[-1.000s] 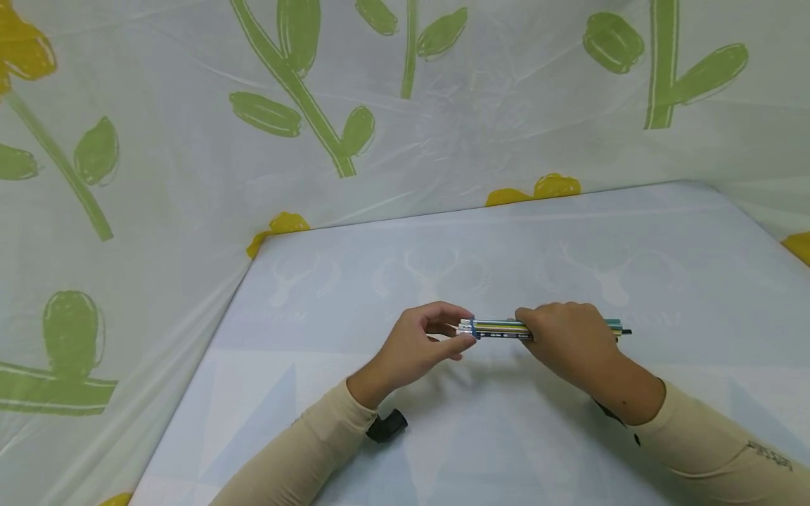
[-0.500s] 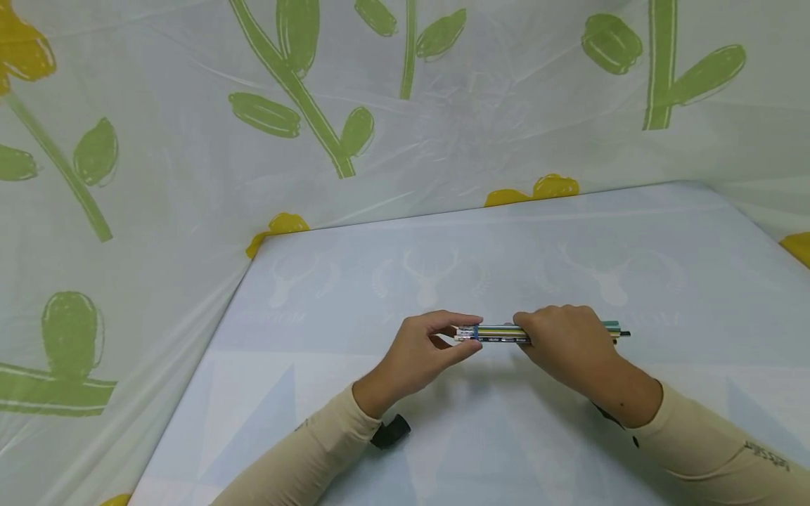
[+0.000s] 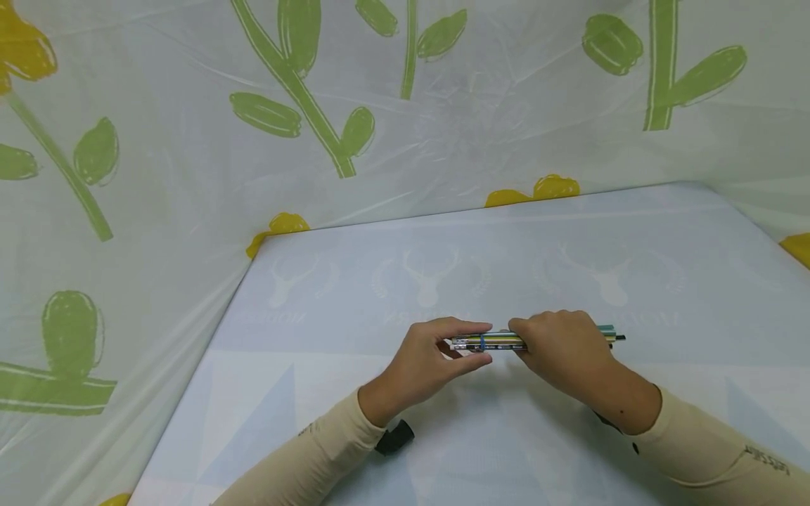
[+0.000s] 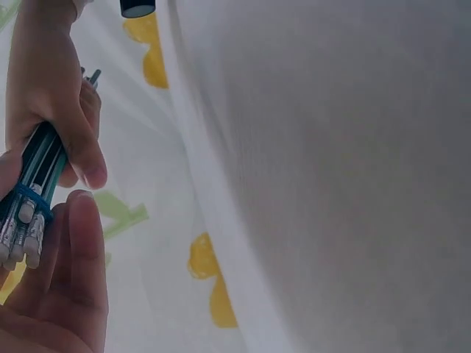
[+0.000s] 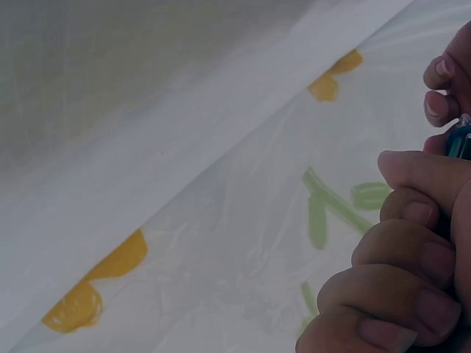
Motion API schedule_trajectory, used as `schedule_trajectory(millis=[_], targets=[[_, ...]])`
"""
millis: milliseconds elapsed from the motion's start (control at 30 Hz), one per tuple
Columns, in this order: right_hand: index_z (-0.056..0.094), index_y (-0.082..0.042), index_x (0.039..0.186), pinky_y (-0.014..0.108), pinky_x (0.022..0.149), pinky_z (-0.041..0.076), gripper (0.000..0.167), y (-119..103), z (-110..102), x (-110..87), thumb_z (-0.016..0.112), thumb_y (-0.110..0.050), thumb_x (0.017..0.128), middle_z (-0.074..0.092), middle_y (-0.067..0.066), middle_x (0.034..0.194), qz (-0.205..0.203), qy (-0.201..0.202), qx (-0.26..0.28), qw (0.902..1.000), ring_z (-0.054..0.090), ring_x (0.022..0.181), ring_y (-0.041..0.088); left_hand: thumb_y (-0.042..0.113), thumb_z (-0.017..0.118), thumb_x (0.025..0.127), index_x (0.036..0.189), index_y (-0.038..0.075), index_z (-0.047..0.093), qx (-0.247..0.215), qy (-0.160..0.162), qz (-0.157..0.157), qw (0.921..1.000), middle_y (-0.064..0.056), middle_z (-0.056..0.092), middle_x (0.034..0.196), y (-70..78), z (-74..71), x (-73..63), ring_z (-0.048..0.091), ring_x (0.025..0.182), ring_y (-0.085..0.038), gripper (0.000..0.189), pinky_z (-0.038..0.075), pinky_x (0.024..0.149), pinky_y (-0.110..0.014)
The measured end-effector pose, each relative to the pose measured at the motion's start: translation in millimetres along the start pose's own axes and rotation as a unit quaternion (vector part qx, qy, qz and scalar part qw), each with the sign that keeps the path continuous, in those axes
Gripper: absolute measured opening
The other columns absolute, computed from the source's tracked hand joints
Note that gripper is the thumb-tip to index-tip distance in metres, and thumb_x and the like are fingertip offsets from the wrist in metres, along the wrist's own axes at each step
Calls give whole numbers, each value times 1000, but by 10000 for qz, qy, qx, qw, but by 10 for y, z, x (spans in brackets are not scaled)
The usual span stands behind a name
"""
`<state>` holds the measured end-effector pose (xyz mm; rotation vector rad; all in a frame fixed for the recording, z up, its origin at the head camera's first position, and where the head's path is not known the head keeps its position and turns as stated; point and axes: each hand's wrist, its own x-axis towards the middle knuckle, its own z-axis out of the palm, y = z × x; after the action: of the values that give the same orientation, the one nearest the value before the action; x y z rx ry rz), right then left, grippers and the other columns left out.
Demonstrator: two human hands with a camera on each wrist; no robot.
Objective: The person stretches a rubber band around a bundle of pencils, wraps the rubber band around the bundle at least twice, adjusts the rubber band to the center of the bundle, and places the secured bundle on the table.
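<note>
A bundle of several pencils [image 3: 503, 340] is held level above the table, white eraser ends to the left. My right hand [image 3: 566, 348] grips the bundle around its middle, hiding that stretch; the far ends stick out beyond it. Near the eraser ends, a blue rubber band [image 3: 482, 342] circles the pencils. My left hand [image 3: 427, 358] is around this end, index finger above and thumb below, both fairly straight and reaching past the band. In the left wrist view the erasers [image 4: 33, 239] lie between thumb and fingers; whether the fingertips touch the pencils is unclear.
The table [image 3: 304, 393] has a pale cloth with deer prints and blue triangles. A whitish sheet [image 3: 190, 176] with green leaves and yellow flowers hangs behind and at the left. A black cylindrical piece [image 3: 395, 438] shows by the left cuff.
The rubber band now sits farther from the eraser ends. My left hand has moved right and slightly nearer, its fingers straighter. The right hand with the pencils has dropped slightly nearer.
</note>
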<state>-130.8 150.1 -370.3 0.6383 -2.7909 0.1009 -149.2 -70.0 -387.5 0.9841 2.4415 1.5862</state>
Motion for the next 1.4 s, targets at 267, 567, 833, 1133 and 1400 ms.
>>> schedule_trajectory(millis=[267, 567, 833, 1133, 1400], targets=[[58, -18, 68, 25, 44, 26, 28, 29, -10, 12, 84, -11, 75, 48, -8, 51, 56, 81, 48, 9999, 34, 48, 10, 8, 77, 87, 133, 14, 63, 501, -71, 474, 9976, -6, 70, 126, 5, -47, 17, 70, 95, -14, 49, 58, 78, -22], [51, -20, 64, 27, 45, 25, 34, 40, 3, 7, 82, -10, 77, 41, -9, 51, 84, 81, 175, 9998, 33, 49, 10, 10, 80, 84, 113, 10, 67, 863, 280, 698, 9934, 1, 72, 107, 6, -63, 32, 65, 92, -10, 32, 57, 83, -27], [50, -20, 63, 25, 44, 24, 36, 16, 18, -14, 82, -11, 76, 41, -9, 50, -44, 133, 142, 9998, 31, 48, 9, 12, 81, 84, 113, 12, 70, 707, 244, 799, 9940, 2, 74, 106, 3, -36, 12, 66, 94, -5, 31, 55, 84, -22], [62, -18, 72, 25, 43, 30, 23, -72, -14, -43, 84, -14, 76, 53, -8, 54, -161, -36, 93, 9998, 36, 47, 7, 15, 82, 84, 113, 11, 73, 656, 18, 1290, 9895, 1, 76, 105, -28, 7, 7, 68, 95, -2, 31, 55, 84, -19], [61, -19, 72, 26, 43, 30, 24, -94, -15, -52, 84, -15, 77, 53, -8, 55, -199, -36, 132, 9997, 37, 47, 7, 14, 82, 84, 117, 9, 73, 563, -74, 1294, 9900, -2, 76, 108, -7, 22, -12, 69, 97, -5, 35, 56, 82, -18]])
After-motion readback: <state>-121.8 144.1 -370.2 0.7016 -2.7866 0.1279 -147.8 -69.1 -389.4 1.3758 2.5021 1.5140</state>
